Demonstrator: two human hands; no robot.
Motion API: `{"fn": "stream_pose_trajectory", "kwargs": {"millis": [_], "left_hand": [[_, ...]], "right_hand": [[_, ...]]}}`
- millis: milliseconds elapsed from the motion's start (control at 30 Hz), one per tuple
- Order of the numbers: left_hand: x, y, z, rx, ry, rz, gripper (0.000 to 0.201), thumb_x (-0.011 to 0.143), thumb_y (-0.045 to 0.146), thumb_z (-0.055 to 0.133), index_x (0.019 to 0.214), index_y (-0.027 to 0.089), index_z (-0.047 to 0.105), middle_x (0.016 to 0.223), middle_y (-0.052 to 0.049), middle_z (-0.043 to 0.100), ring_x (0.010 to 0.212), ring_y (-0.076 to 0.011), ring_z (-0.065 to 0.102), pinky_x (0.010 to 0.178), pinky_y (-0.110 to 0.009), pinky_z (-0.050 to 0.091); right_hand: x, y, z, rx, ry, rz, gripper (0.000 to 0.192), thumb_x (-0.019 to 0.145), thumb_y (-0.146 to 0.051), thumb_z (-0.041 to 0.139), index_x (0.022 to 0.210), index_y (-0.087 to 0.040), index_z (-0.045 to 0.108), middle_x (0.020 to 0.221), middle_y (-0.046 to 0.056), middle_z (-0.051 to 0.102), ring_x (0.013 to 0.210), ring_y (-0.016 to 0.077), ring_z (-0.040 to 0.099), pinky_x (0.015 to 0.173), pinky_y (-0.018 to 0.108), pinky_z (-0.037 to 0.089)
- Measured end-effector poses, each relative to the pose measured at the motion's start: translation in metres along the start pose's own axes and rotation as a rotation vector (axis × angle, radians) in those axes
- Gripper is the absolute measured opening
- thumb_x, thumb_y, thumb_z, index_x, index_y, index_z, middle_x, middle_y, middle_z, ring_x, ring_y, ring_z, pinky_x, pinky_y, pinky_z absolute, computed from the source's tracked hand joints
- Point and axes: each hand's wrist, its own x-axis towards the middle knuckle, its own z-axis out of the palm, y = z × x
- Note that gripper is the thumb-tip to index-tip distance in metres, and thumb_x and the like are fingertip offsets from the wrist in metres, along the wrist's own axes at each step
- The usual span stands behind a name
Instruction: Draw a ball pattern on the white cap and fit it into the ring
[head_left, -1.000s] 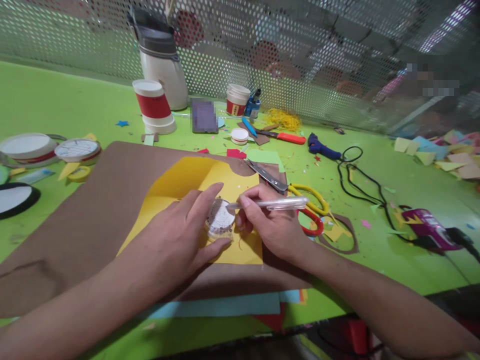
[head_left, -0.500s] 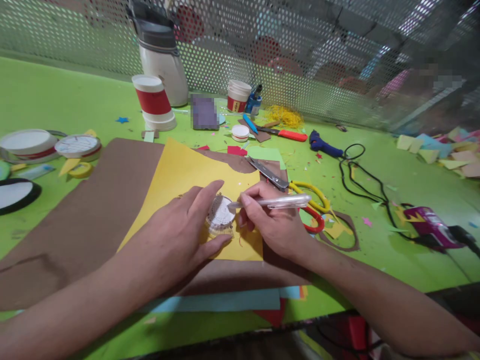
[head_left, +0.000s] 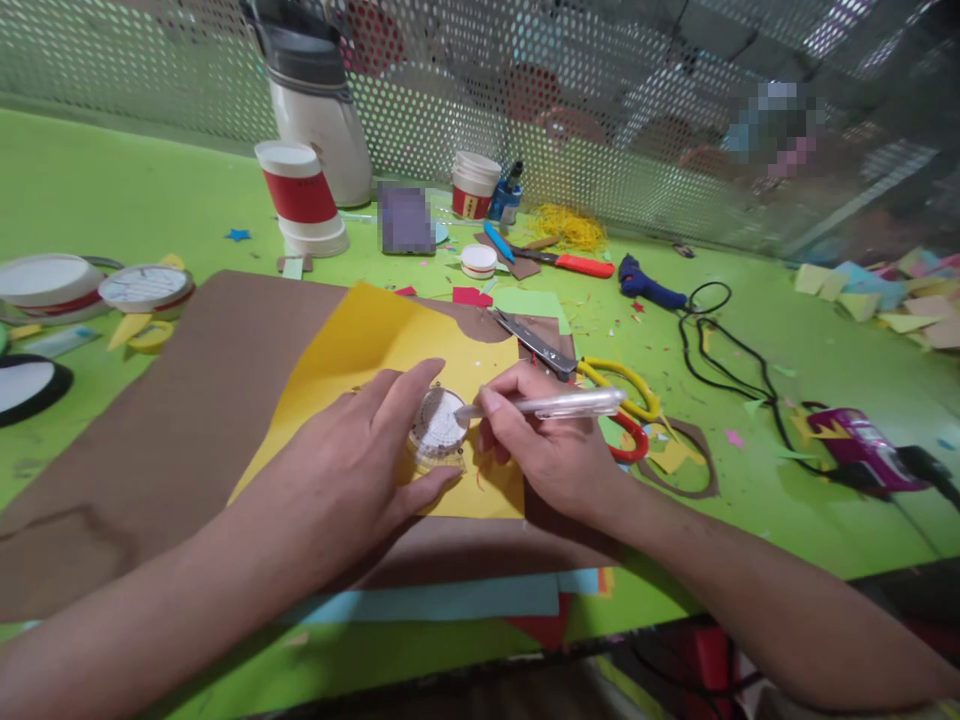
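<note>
A small round white disc lies on a sheet of yellow paper, with a clear, marked edge like a protractor showing below it. Thumb and fingers of my left hand curve round the disc's left side and hold it against the paper. In my right hand is a pale pen, pinched with its tip at the disc's right edge. Under the yellow paper spreads a large brown sheet. Scissors with yellow and red handles lie just beyond my right hand, their blades pointing away to the left.
Behind stand a red-and-white cup, a white jug and a smaller tub. A red-handled cutter and a blue glue gun with a looping black cord lie right of centre. A perforated screen bounds the table.
The far left part of the yellow paper has lifted and curled slightly. Both hands, the disc and the pen hold nearly the same position; the view has shifted a little.
</note>
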Motion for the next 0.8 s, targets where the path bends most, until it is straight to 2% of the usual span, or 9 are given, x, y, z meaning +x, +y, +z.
{"fn": "stream_pose_trajectory", "kwargs": {"millis": [67, 233, 367, 467, 533, 633, 733, 800], "left_hand": [[0.0, -0.0001, -0.0002, 0.027, -0.006, 0.004, 0.066, 0.102, 0.049, 0.059, 0.156, 0.021, 0.034, 0.129, -0.017, 0.069, 0.11, -0.0376, 0.075, 0.092, -0.052, 0.062], [0.0002, 0.001, -0.0022, 0.052, -0.063, -0.063, 0.068, 0.099, 0.052, 0.061, 0.155, 0.024, 0.035, 0.113, -0.013, 0.075, 0.098, -0.036, 0.077, 0.086, -0.05, 0.063], [0.0003, 0.0058, -0.0067, 0.038, -0.077, -0.053, 0.064, 0.102, 0.046, 0.061, 0.155, 0.021, 0.035, 0.134, -0.018, 0.069, 0.111, -0.0372, 0.075, 0.095, -0.052, 0.06], [0.0006, 0.0084, -0.0093, 0.017, -0.127, -0.085, 0.06, 0.105, 0.042, 0.054, 0.157, 0.019, 0.034, 0.139, -0.02, 0.066, 0.118, -0.0383, 0.072, 0.099, -0.053, 0.058], [0.0007, 0.0075, -0.0086, 0.014, -0.127, -0.096, 0.063, 0.103, 0.046, 0.053, 0.157, 0.018, 0.037, 0.131, -0.019, 0.07, 0.111, -0.0395, 0.074, 0.094, -0.053, 0.059], [0.0001, 0.0031, -0.0043, 0.021, -0.121, -0.125, 0.072, 0.098, 0.057, 0.056, 0.158, 0.02, 0.041, 0.106, -0.015, 0.074, 0.091, -0.0394, 0.076, 0.081, -0.051, 0.059], [-0.0001, -0.0003, -0.0007, 0.021, -0.092, -0.135, 0.074, 0.096, 0.063, 0.055, 0.158, 0.024, 0.042, 0.095, -0.011, 0.073, 0.086, -0.0381, 0.074, 0.078, -0.049, 0.058], [0.0003, -0.0006, -0.0003, 0.028, -0.096, -0.134, 0.075, 0.097, 0.065, 0.054, 0.158, 0.024, 0.042, 0.094, -0.01, 0.073, 0.086, -0.0371, 0.074, 0.078, -0.048, 0.058]], "right_hand": [[0.0003, -0.0006, -0.0001, 0.007, -0.003, -0.006, 0.021, 0.106, -0.037, 0.058, 0.09, -0.024, 0.06, 0.074, -0.002, 0.069, 0.068, 0.0144, 0.065, 0.066, 0.029, 0.051], [0.0005, -0.0021, -0.001, 0.009, -0.005, -0.025, 0.021, 0.105, -0.035, 0.058, 0.088, -0.023, 0.059, 0.072, -0.003, 0.066, 0.067, 0.0137, 0.064, 0.066, 0.028, 0.049], [-0.0004, -0.0025, -0.0018, -0.006, -0.01, -0.025, 0.021, 0.104, -0.035, 0.058, 0.087, -0.023, 0.059, 0.071, -0.004, 0.066, 0.067, 0.0139, 0.063, 0.066, 0.028, 0.048], [-0.0011, -0.0025, -0.0018, -0.016, -0.012, -0.011, 0.022, 0.105, -0.036, 0.057, 0.087, -0.023, 0.058, 0.07, -0.004, 0.066, 0.064, 0.0135, 0.062, 0.064, 0.028, 0.046], [-0.001, -0.0024, -0.0016, -0.023, -0.016, -0.005, 0.023, 0.105, -0.038, 0.057, 0.087, -0.023, 0.058, 0.07, -0.004, 0.067, 0.063, 0.0134, 0.061, 0.063, 0.028, 0.046], [-0.0003, -0.0022, -0.0014, -0.026, -0.01, -0.013, 0.023, 0.104, -0.037, 0.058, 0.086, -0.023, 0.058, 0.069, -0.004, 0.066, 0.063, 0.0133, 0.062, 0.062, 0.028, 0.046], [0.0002, -0.002, -0.0012, -0.022, -0.007, -0.015, 0.022, 0.104, -0.036, 0.058, 0.086, -0.023, 0.058, 0.068, -0.004, 0.066, 0.061, 0.0129, 0.061, 0.06, 0.028, 0.045], [0.0001, -0.0023, -0.0014, -0.016, -0.005, -0.019, 0.022, 0.103, -0.035, 0.059, 0.085, -0.023, 0.059, 0.068, -0.004, 0.066, 0.059, 0.0126, 0.06, 0.06, 0.028, 0.046]]}}
